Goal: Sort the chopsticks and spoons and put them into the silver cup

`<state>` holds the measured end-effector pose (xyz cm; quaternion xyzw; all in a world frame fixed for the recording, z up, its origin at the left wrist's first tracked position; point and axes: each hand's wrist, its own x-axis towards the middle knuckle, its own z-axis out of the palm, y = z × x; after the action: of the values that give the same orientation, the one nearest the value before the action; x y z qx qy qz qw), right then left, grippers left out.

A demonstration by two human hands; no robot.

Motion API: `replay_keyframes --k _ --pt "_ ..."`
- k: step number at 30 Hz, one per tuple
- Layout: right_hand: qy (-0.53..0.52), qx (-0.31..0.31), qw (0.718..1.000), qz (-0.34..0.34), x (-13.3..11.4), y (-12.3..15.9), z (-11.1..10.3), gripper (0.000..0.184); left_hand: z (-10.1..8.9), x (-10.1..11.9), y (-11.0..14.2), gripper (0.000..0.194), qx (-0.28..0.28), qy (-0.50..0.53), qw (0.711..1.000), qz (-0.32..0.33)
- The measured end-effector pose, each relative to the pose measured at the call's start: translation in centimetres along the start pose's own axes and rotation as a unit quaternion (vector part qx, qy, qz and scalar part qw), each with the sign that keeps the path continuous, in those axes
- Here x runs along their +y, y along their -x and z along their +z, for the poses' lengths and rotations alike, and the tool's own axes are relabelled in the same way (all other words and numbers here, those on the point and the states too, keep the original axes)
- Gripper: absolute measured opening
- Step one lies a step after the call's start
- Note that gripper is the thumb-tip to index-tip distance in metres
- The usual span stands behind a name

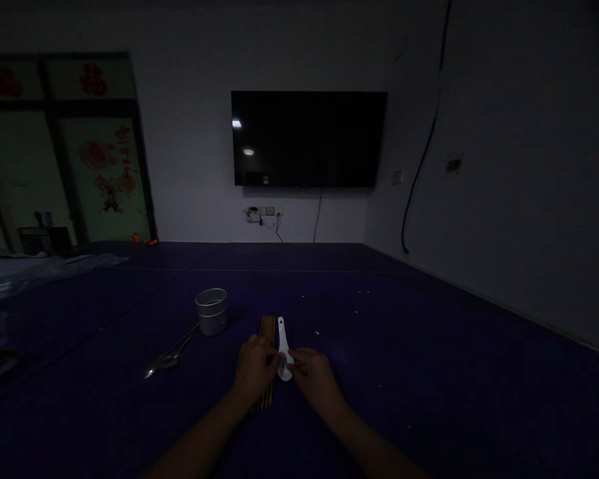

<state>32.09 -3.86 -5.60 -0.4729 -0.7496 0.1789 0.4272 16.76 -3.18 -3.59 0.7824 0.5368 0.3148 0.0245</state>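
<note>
A white ceramic spoon lies on the dark blue floor mat, handle pointing away from me. My right hand pinches its bowl end, fingers closed. My left hand rests closed on a bundle of brown chopsticks just left of the spoon, touching the spoon's bowl too. Both forearms reach in from the bottom edge. The light is dim.
A small metal pot stands to the left of the chopsticks, with metal spoons lying beside it. A wall TV hangs ahead. Clutter and plastic sheeting lie at the far left.
</note>
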Motion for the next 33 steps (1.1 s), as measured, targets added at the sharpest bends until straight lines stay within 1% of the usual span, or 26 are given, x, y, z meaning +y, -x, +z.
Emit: replay_keyframes --k 4,9,13,20,25,33 --pt "0.011 -0.01 1.0 0.001 0.12 -0.03 0.06 0.024 0.16 -0.12 -0.06 0.026 0.002 0.001 1.0 -0.001" --pt "0.034 -0.021 0.999 -0.015 -0.08 0.0 -0.09 0.023 0.42 -0.41 -0.2 0.025 0.005 0.006 1.0 0.003" --pt "0.04 -0.023 0.999 -0.018 -0.28 -0.04 -0.24 0.022 0.31 -0.34 -0.24 0.028 -0.007 0.007 1.0 -0.002" --pt "0.055 -0.037 0.998 -0.016 -0.43 -0.06 -0.38 0.022 0.08 -0.06 -0.07 0.028 0.004 0.016 1.0 -0.001" --pt "0.064 -0.055 0.996 -0.017 -0.49 0.06 -0.5 0.021 0.11 -0.08 -0.11 0.027 -0.005 0.01 1.0 -0.01" --pt "0.083 -0.047 0.995 -0.011 -0.05 0.24 -0.34 0.023 0.06 -0.07 -0.12 0.024 -0.003 -0.003 1.0 -0.017"
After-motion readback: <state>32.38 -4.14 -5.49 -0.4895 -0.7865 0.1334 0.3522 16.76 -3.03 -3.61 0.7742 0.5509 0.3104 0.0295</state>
